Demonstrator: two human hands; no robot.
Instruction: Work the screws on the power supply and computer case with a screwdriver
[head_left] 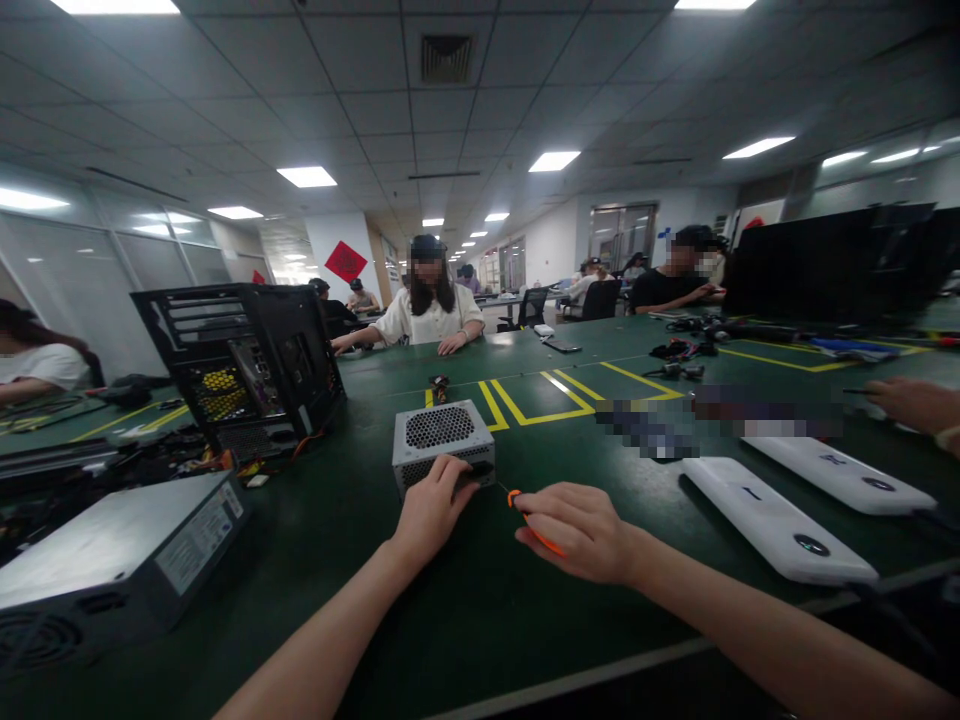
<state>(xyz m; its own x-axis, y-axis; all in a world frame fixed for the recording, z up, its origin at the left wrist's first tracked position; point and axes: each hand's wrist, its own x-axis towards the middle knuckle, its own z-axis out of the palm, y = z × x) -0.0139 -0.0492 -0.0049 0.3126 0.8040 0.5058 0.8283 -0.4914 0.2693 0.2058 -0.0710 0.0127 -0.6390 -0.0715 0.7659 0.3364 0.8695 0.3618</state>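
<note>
A small silver-grey computer power supply (444, 425) rests on the green table, its perforated grille facing up. My left hand (435, 505) is closed against its near side, with fingers and thumb at a dark part that looks like the socket area. Closed around an orange-handled screwdriver (551, 540), my right hand (581, 530) is just right of the power supply. The thin shaft points at the unit's lower right edge; whether the tip touches a screw is too small to tell. My left fingers hide part of the near face.
An open black computer case (247, 360) stands at the left, behind a larger silver power supply (112, 550). Two white power banks (780, 520) lie at the right, near another person's hand (911, 405). Yellow tape (540, 415) marks the table. Across it, a person (427, 310) sits facing me.
</note>
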